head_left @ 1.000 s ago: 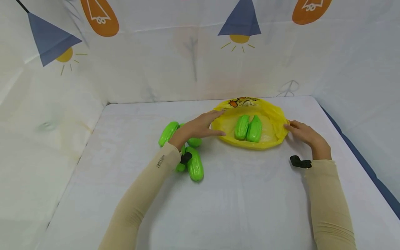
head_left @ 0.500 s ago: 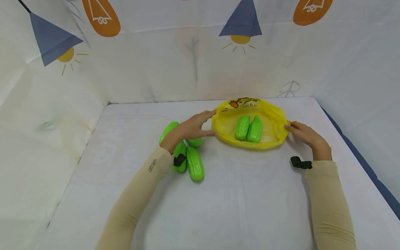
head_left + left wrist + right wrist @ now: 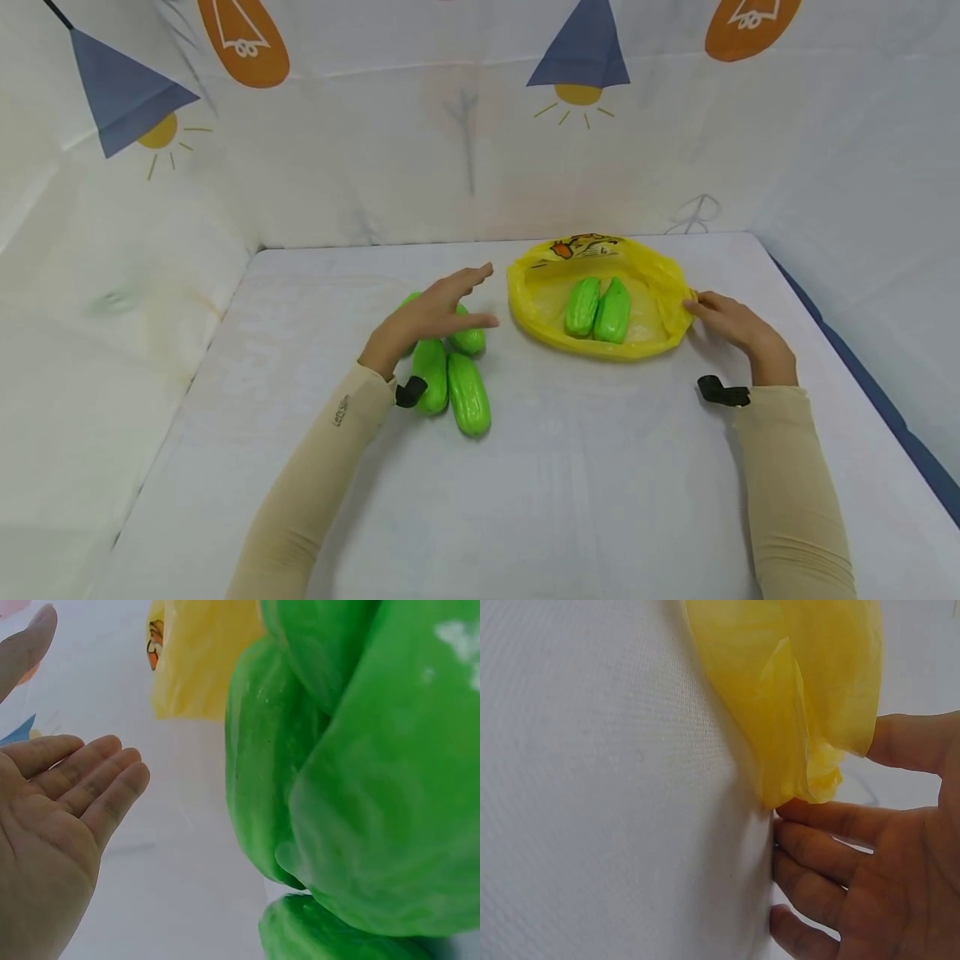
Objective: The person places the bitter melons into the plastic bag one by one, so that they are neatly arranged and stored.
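Probably midway through bagging, on the white table (image 3: pixel 592 500). Pinching the yellow bag (image 3: pixel 648 279) by its rim with the right hand (image 3: pixel 737 325); hovering with the left hand (image 3: pixel 427 317), spread, gripping nothing, near loose green vegetables (image 3: pixel 469 396). Next, likely calls for adding one to the two bagged vegetables (image 3: pixel 612 312).

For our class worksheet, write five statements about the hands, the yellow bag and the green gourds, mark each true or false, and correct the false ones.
1. The right hand pinches the edge of the yellow plastic bag. True.
2. Every gourd is in the bag. False: two green gourds are inside; others lie outside it on the white tabletop.
3. The left hand holds nothing. True.
4. Both forearms are bare. False: beige sleeves cover them.
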A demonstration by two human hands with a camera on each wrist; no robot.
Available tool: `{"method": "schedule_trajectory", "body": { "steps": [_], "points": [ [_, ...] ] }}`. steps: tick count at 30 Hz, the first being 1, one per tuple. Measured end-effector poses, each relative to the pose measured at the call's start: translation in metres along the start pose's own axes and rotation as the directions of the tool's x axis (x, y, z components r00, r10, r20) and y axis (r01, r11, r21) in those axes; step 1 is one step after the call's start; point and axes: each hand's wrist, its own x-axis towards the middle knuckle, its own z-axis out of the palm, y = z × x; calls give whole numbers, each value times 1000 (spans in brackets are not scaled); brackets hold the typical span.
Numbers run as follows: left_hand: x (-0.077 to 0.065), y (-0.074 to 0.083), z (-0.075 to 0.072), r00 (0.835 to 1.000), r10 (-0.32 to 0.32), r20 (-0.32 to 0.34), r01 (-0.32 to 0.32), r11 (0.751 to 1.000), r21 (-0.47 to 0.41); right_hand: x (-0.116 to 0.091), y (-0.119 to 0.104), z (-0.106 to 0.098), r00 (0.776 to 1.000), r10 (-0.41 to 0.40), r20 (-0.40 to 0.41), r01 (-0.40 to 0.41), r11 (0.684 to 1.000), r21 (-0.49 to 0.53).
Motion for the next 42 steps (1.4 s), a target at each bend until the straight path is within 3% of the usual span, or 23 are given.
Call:
{"method": "schedule_trajectory", "body": {
  "steps": [11, 19, 27, 36, 42],
  "points": [
    [-12, -18, -2, 999, -3, -39, 1, 999, -38, 0, 0, -1, 1000, 1, 10, -1, 1000, 6],
    [-23, -36, -6, 996, -6, -93, 8, 1000, 14, -1, -1, -1, 1000, 17, 16, -17, 1000, 15],
    [-36, -55, -12, 989, -61, -131, 61, 998, 2, 0, -1, 0, 1000, 12, 10, -12, 1000, 12],
    [-49, -77, -7, 981, -87, -170, 84, 996, -25, 2, 0, 1, 1000, 15, 1, -15, 1000, 7],
    [-57, -91, -6, 969, -120, -218, 111, 992, -53, 2, 1, 1, 1000, 9, -2, -9, 1000, 2]
  ]
}}
